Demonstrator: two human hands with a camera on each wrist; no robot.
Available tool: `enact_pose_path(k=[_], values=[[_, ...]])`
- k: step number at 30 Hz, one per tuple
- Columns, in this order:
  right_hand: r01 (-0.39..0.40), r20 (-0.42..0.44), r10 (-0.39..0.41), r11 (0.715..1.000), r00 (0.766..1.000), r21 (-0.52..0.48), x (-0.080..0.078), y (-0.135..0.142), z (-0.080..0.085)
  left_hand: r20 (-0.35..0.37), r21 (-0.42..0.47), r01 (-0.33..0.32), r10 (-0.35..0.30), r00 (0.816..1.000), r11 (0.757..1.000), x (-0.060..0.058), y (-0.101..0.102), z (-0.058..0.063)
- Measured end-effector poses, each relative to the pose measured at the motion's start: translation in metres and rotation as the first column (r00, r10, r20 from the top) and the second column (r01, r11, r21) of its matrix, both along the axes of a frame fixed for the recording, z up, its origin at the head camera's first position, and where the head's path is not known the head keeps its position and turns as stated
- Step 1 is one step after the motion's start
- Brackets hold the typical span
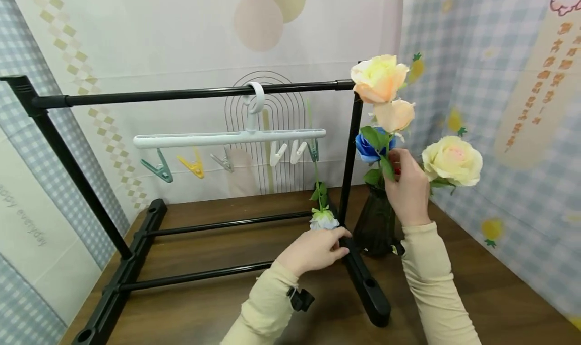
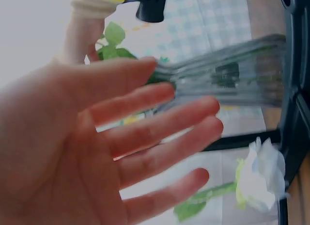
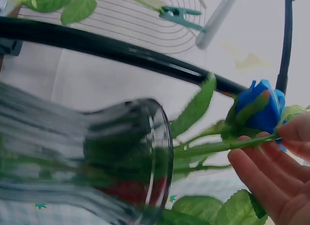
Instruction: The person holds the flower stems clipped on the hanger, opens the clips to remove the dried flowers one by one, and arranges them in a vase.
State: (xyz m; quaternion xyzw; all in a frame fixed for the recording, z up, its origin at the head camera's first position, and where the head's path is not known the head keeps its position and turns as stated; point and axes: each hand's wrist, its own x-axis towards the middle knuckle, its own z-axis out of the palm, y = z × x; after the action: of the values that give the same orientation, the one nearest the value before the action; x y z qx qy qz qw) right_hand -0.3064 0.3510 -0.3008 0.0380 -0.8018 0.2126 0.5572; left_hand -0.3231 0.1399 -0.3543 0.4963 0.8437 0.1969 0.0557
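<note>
My right hand [image 1: 408, 186] is above the mouth of a glass vase [image 1: 374, 226]. In the right wrist view its thumb and fingers pinch a green stem [image 3: 208, 148] just outside the rim, beside a blue rose [image 3: 259, 111]. Which bloom tops that stem, I cannot tell. Peach roses [image 1: 380, 80] rise above this hand, and a cream rose [image 1: 453, 161] leans out to the right. My left hand [image 1: 313, 249], its fingers spread and holding nothing, is just below a white flower [image 1: 324, 220]. That flower hangs head down from a green clip [image 1: 313, 151].
A black rack [image 1: 181, 94] spans the table [image 1: 218, 249], its right foot [image 1: 367, 284] between the hands. From its bar hangs a white hanger [image 1: 190, 140] with several clips, among them a yellow clip [image 1: 192, 165]. Patterned cloth [image 1: 513, 193] encloses the right side.
</note>
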Motion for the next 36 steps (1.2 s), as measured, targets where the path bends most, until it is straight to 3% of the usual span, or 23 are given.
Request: enact_pose_path(k=[6, 10, 12, 21, 25, 30, 36], values=[[-0.014, 0.128, 0.023, 0.998, 0.992, -0.065, 0.003, 0.016, 0.003, 0.015, -0.012, -0.031, 0.031, 0.999, 0.999, 0.004, 0.02, -0.006], [-0.011, 0.166, 0.029, 0.994, 0.986, -0.11, 0.003, 0.022, 0.001, -0.035, 0.032, -0.136, 0.138, 0.99, 0.99, 0.001, 0.034, -0.011], [-0.031, 0.165, 0.053, 0.991, 0.985, -0.132, 0.003, 0.022, 0.0, -0.057, 0.076, -0.196, 0.2, 0.978, 0.978, -0.003, 0.044, -0.012], [-0.07, 0.126, 0.096, 0.978, 0.987, -0.198, 0.002, 0.015, 0.0, 0.016, 0.213, -0.378, 0.384, 0.923, 0.901, -0.015, 0.096, -0.017], [-0.049, 0.133, 0.084, 0.969, 0.988, -0.241, 0.001, 0.019, 0.005, 0.022, 0.297, -0.4, 0.412, 0.911, 0.867, -0.022, 0.112, -0.021], [-0.005, 0.077, 0.019, 0.984, 0.997, -0.181, 0.001, 0.024, 0.016, 0.018, 0.323, -0.403, 0.42, 0.907, 0.856, -0.029, 0.129, -0.024], [0.057, 0.201, -0.037, 0.994, 0.979, -0.092, -0.001, 0.028, 0.021, 0.066, 0.306, -0.455, 0.458, 0.886, 0.836, -0.034, 0.143, -0.03]])
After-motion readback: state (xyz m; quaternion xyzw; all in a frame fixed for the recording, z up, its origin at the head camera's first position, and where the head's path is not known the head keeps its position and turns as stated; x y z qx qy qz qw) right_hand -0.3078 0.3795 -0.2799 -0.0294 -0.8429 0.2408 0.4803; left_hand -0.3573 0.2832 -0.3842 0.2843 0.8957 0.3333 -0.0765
